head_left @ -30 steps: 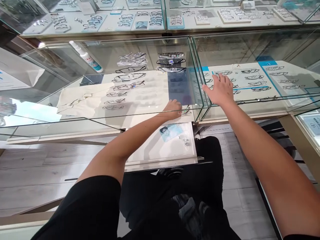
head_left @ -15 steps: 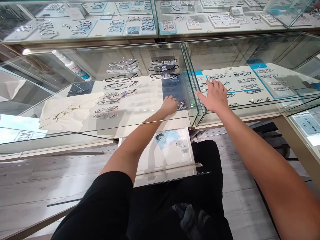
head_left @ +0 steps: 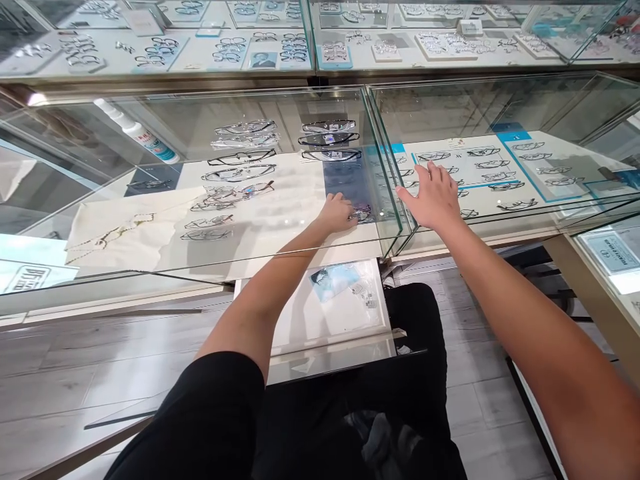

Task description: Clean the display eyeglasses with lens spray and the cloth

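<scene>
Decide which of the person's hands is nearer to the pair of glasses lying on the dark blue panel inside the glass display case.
Left. The left hand touches the pair of glasses inside the case; the right hand rests flat on the glass top of the neighbouring case, to the right.

1. The glass top (head_left: 280, 113) and right glass wall (head_left: 387, 180) close the case; only its near side lets an arm in.
2. Rows of glasses (head_left: 240, 175) crowd the left shelf.
3. The blue mat (head_left: 345, 179) ahead lies bare.
</scene>
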The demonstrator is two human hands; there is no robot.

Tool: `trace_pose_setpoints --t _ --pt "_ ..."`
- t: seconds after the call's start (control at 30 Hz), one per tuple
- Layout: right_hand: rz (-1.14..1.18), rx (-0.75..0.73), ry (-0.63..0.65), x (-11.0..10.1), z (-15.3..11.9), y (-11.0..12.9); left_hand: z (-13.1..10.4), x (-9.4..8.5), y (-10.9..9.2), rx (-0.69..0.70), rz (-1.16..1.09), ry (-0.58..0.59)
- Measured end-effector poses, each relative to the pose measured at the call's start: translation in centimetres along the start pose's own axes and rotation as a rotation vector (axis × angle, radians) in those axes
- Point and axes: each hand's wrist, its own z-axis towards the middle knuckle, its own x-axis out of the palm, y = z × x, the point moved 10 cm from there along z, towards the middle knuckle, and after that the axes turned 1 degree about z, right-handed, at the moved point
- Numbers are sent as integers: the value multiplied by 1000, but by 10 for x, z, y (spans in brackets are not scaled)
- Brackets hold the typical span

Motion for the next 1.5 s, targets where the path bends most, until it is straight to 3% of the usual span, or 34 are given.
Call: trace_pose_setpoints --t 0.4,0.53,0.63,0.77,0.9,1.03,1.13,1.2,1.3,1.5 --pt "47 -1 -18 -2 -2 0 0 -3 -4 -20 53 -9" --pt "53 3 -14 -3 -1 1 -5 -19 -6 -57 37 -101" --pt "41 15 -4 -1 -1 1 -17 -33 -18 -82 69 -157" --pt "73 5 -22 0 1 0 -49 -40 -59 -34 74 -118" --pt "89 -3 -32 -1 1 0 -99 -36 -110 108 55 9" --pt "73 9 -20 3 2 -2 -156 -38 -128 101 -80 210" --pt "66 -13 -48 5 5 -4 -197 -53 -137 173 -143 303" --pt "58 -23 -60 6 6 -5 -220 -73 -135 198 -140 271" --pt "50 -15 -60 5 5 -6 -250 -103 -113 114 -107 170" --pt "25 8 -20 0 0 -3 -318 -160 -28 -303 71 -126"
